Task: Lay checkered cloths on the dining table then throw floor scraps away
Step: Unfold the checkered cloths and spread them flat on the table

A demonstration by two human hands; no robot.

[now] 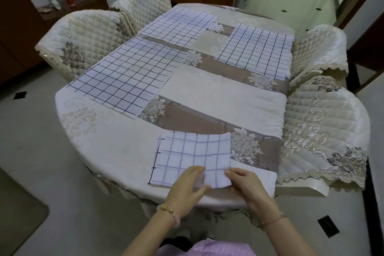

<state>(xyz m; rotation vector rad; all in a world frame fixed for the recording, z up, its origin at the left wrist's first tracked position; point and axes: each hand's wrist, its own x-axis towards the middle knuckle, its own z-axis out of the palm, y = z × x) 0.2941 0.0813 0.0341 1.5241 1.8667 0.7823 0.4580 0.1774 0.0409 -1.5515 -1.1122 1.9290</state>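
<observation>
Cloth-laying looks mostly done: three white checkered cloths with dark grid lines (126,78) (178,25) (257,50) lie flat on the oval dining table under its cream floral cover (220,97). A fourth, folded (191,158), sits at the near edge, left hand (187,187) and right hand (247,183) pinching its corner. Unfolding remains, then floor scraps, none visible.

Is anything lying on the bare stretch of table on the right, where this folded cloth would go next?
Nothing visible does. Both hands, left hand and right hand, grip the folded cloth at the near edge. The open stretch of tablecloth ahead on the right holds no objects; three spread cloths lie elsewhere.
</observation>
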